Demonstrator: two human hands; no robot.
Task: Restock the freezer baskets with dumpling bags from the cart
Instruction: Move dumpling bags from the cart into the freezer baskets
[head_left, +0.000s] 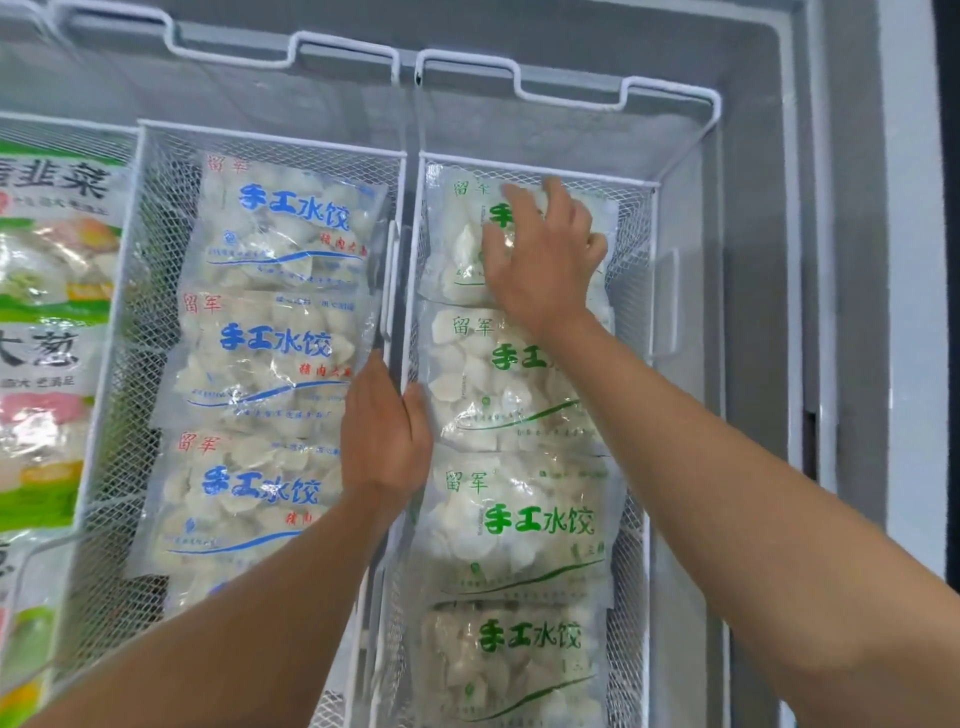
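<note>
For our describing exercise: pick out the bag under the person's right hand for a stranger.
Find the right-hand wire basket in the freezer, holding green-lettered dumpling bags. The bag lies farthest from the person, at the row's top end. Only it has the right hand on it.
</note>
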